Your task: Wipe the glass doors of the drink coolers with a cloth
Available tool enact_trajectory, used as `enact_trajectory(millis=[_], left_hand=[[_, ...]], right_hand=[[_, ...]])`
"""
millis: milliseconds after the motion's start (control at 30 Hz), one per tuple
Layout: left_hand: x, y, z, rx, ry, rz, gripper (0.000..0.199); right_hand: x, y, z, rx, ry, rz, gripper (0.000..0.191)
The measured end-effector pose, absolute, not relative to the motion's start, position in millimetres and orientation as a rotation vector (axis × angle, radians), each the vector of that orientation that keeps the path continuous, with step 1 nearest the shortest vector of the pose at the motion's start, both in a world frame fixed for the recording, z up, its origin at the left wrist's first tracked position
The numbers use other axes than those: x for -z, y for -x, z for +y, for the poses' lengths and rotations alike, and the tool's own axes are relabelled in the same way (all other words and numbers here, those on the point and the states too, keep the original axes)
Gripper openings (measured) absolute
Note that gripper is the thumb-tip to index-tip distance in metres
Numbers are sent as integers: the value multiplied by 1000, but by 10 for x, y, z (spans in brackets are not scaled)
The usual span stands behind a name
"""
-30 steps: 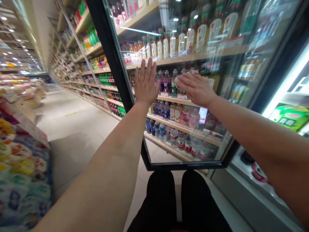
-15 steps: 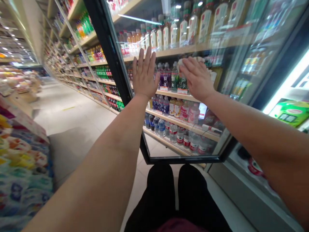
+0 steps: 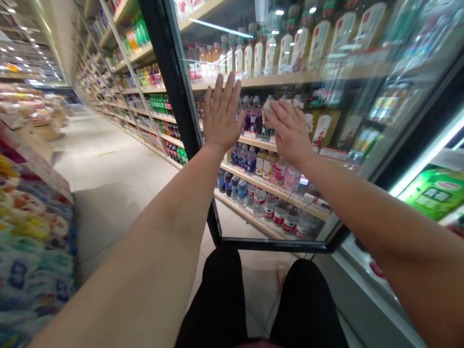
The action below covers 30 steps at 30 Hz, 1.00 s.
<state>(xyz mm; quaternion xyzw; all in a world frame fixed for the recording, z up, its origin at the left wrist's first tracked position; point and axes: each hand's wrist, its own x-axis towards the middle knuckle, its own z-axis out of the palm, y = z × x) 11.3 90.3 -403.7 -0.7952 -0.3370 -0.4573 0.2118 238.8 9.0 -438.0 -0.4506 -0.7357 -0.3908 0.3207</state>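
**Pale cloth [image 3: 268, 113] pressed to a glass door [image 3: 276, 245] under the right hand [image 3: 293, 137]**

The glass door stands open before the person, its black frame [image 3: 171, 72] leaning across the view. The right hand is closed over the crumpled cloth, a narrow grip with the fingers bent and bunched; cloth shows past the fingertips on the left and along the top. Hand and cloth lie against the middle of the pane.

The left hand [image 3: 222, 118] is spread wide, laid flat on the glass just beside the left side of the frame, fingers pointing up and thumb out toward the cloth. A gap of bare pane separates the two hands.

Through the glass, shelves carry rows of drinks: tall bottles with white labels [image 3: 270, 57] above the hands, purple bottles [image 3: 255, 117] between them, and clear bottles with red labels [image 3: 279, 216] on the lowest shelf seen. Right of the door, a green package [image 3: 437, 191] sits by a bright light strip [image 3: 426, 154]. Below, the person's black-clad legs [image 3: 221, 295] stand apart on the pale floor [image 3: 108, 193]. Bagged goods [image 3: 32, 232] are piled at far left.
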Motion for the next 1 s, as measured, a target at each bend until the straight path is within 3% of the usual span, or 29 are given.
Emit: enact_trajectory(millis=[233,533,800,1000], left_hand=[[4049,-47,973,1321,2203,-971,82],[4059,-67,891,1384,2155,-1064,95],[4097,-58,826,1177,1966,-945,71],[4095,-73,697,1151,2006,-957,69]], right_hand=[[4748,-2312,138,941,1035,-2200,62],[5171,-2104,237,837,645,-2465,48],[5239,-2228,158,881,630,-2441,47],[5441,-2476,-70,891,733,-2500,61]])
